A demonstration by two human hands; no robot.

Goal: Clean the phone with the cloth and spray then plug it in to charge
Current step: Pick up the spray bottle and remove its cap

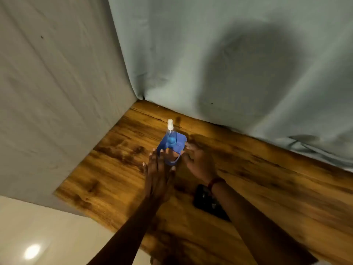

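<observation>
A small clear spray bottle [170,137] with blue liquid and a white nozzle stands upright on a folded blue cloth [180,145] near the back of the wooden table [107,165]. My left hand [157,169] reaches forward with straight fingers, its tips at the cloth's near left edge. My right hand [196,159] is spread with relaxed fingers beside the cloth's right edge. A black phone [205,202] lies flat on the table nearer to me, partly hidden under my right forearm.
Grey-blue fabric [229,64] hangs as a backdrop behind the table and on its left side. A pale glossy floor [38,236] shows beyond the table's left edge. Bare wood stretches to the right of the phone.
</observation>
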